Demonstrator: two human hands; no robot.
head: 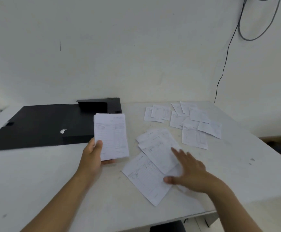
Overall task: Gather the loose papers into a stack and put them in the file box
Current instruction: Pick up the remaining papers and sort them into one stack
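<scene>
Gathering stage, partly done. The left hand [92, 153] grips a collected stack of papers [110, 136] by its lower left corner, thumb on the top sheet, holding it tilted up just beside the open black file box [41, 126], which lies flat on the left of the white worktop [52, 178]. The right hand [186, 173], its fingers [176, 152] straight and spread, presses flat on the near loose sheets [151, 164], three or so overlapping at angles. A further scatter of sheets [186, 119] lies well apart toward the far right corner, untouched.

The next move, by judgement, calls for sliding or lifting the near sheets, squaring them onto the held stack, then reaching for the far scatter before anything goes into the box.

Motion blur softens the right hand; whether it drags a sheet cannot be told. The print on the sheets is illegible, the sheet count is uncertain, and the stack hides the box's near right corner.
</scene>
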